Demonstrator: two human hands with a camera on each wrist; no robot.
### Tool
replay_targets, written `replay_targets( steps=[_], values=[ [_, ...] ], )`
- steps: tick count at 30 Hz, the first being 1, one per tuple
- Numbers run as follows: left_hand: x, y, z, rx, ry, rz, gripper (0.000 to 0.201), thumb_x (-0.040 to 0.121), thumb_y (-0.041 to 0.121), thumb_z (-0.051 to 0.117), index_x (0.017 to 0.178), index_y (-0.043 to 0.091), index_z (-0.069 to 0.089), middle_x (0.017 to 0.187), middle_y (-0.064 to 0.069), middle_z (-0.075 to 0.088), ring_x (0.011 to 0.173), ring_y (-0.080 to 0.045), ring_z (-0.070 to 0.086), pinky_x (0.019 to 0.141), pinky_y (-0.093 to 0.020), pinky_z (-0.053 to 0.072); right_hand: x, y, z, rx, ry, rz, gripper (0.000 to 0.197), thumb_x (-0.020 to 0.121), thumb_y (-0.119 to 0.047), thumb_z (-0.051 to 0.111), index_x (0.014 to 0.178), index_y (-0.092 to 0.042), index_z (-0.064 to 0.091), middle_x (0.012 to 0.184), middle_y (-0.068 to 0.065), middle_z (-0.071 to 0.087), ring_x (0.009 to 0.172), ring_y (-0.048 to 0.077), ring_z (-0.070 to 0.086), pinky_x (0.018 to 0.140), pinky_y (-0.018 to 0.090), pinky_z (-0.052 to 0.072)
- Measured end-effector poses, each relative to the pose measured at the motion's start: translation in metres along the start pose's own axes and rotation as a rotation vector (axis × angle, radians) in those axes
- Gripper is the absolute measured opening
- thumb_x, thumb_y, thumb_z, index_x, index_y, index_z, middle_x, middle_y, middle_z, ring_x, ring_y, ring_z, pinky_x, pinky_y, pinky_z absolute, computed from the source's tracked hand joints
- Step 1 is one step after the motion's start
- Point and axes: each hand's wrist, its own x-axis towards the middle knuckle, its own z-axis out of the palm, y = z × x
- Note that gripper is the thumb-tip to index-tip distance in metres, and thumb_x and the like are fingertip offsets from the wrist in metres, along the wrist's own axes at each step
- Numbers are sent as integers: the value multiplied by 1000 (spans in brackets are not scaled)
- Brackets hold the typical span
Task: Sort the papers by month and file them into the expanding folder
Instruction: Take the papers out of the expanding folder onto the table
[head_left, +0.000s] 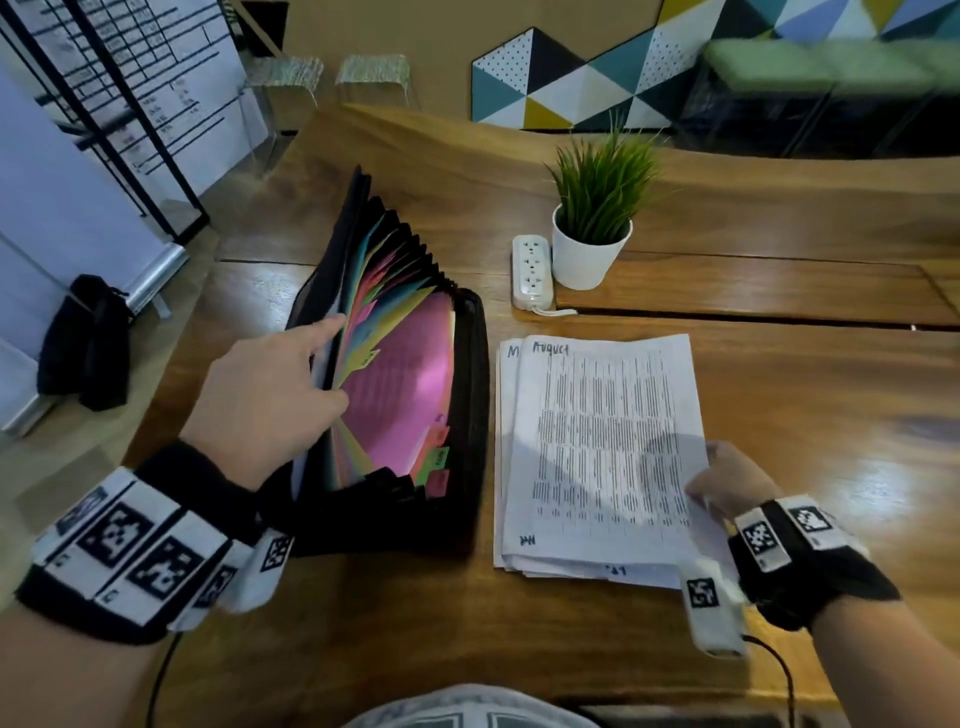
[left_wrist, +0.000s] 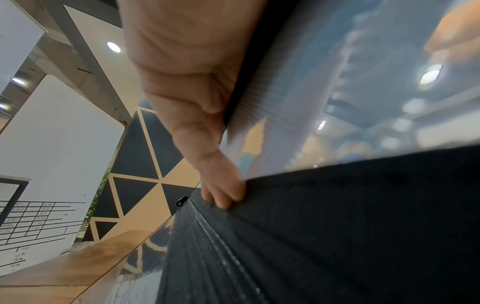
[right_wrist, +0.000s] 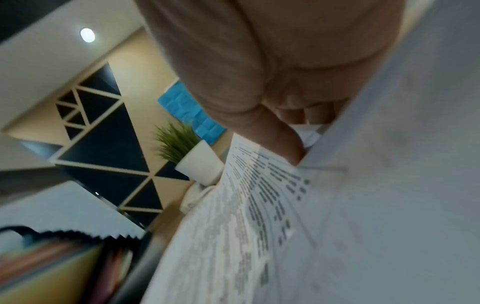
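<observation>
Wooden table (head_left: 779, 415): left hand (head_left: 270, 395) fingers grip expanding folder (head_left: 405, 364) flap; right hand (head_left: 727, 480) fingers pinch top paper (head_left: 602, 441).

Both hands are bare. Behind the left hand (head_left: 270, 395), a black wrist band (head_left: 130, 551) carries white blocks printed with black square-pattern markers. Behind the right hand (head_left: 732, 480), a similar black strap (head_left: 795, 561) bears the same white markers, and a thin black cable (head_left: 779, 670) trails from it.
</observation>
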Motion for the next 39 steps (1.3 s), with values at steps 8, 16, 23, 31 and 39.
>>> replay_targets(
  steps=[8,16,23,31,39],
  values=[
    [2,-4,-1,7,29,12,65,83,17,61,141,37,39,130,-3,59,65,-20,55,66,-27,40,-81,-93,16,-71,222,-413,56,87,-23,62,135,-8,38,122,12,53,111,27,53,96,40,44],
    [-5,-4,-8,-28,37,26,66,80,11,58,140,35,42,84,-4,65,72,-23,57,58,-28,36,-121,-202,94,700,-614,-431,24,93,-21,55,103,1,54,82,16,53,65,18,53,54,24,49],
    [-9,-7,-7,-65,37,-17,68,79,19,64,140,37,42,63,9,50,59,-17,51,55,-27,37,-136,-215,122,37,-368,-791,31,84,-32,65,106,-10,67,91,0,64,82,13,59,64,19,42],
    [-9,-13,-11,-127,92,-19,68,79,15,63,140,36,42,65,7,47,57,-16,46,63,-29,42,-134,-193,132,79,-255,-407,14,80,-10,62,68,-2,63,53,7,54,41,16,48,40,17,36],
    [-13,-5,-8,-85,57,2,69,80,18,63,142,36,38,57,7,46,55,-14,47,55,-28,37,-133,-201,125,107,49,-665,45,77,-18,69,118,-11,49,119,8,41,106,23,50,89,26,42]
  ],
)
